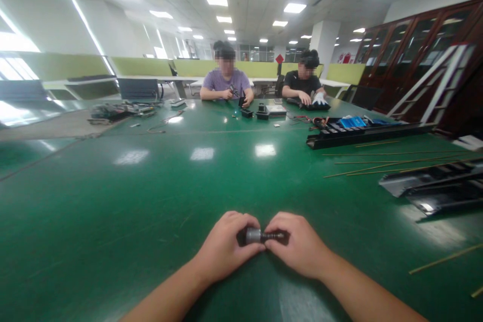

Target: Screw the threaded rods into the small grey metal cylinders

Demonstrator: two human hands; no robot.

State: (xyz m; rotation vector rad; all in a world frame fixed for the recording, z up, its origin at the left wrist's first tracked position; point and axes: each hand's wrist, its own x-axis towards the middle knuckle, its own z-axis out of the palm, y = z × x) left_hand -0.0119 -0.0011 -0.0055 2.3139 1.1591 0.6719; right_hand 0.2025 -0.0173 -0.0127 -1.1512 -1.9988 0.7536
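Low in the middle of the head view, both hands close around a small silver cylinder with a thin, dark ribbed shaft (253,235). My left hand (225,246) grips the cylinder end between thumb and curled fingers. Its far end is hidden inside that hand. The shaft points right, into my right hand (302,246), whose thumb and fingers pinch around it. My fingertips almost meet where cylinder and shaft join. Whether the piece touches the green table (151,221) beneath, I cannot tell.
Long black channels (445,191) and thin brass-coloured rods (392,162) lie at right. Farther back is a black rail with a blue packet (352,122). Two people sit across, near small black boxes (247,113). Cables and parts (124,109) lie far left.
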